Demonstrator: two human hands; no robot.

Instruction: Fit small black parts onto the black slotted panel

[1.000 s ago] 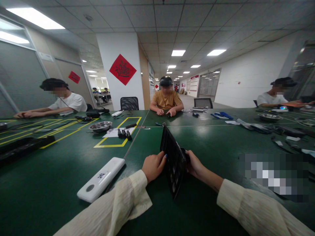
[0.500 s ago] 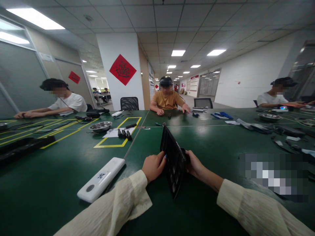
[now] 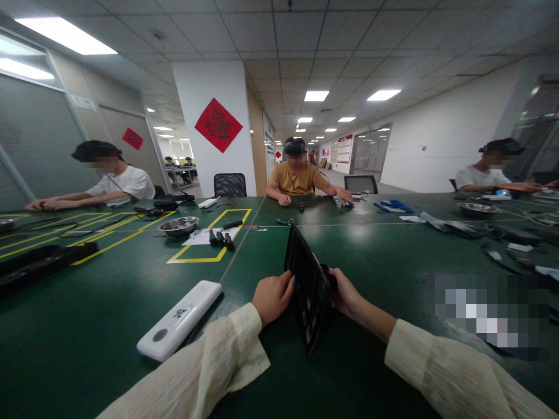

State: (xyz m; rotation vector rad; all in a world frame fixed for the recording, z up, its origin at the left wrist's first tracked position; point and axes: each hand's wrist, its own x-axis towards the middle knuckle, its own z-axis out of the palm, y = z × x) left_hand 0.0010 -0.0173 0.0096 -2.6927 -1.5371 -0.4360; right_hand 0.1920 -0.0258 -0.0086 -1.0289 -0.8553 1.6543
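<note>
A flat black panel (image 3: 308, 285) stands tilted on edge in front of me, its left face showing recesses. My left hand (image 3: 274, 295) is closed in a pinch at that face, with a small bit of blue at the fingertips. What it pinches is too small to name. Behind the panel, my right hand (image 3: 347, 291) is closed around a dark part on its other side and holds it up. The fingers of this hand are mostly hidden. Left of my left forearm lies a white power bank (image 3: 181, 320) marked 26.
Several black cylindrical parts (image 3: 222, 238) stand on paper inside a yellow taped outline, beside a metal bowl (image 3: 179, 226). A long black tray-like piece (image 3: 43, 262) lies far left. Cables and bags (image 3: 454, 226) lie on the right. A person (image 3: 297, 174) sits opposite.
The person opposite has moved one hand toward the right side of the picture, onto a small dark object. My hands and the panel stay nearly still.
</note>
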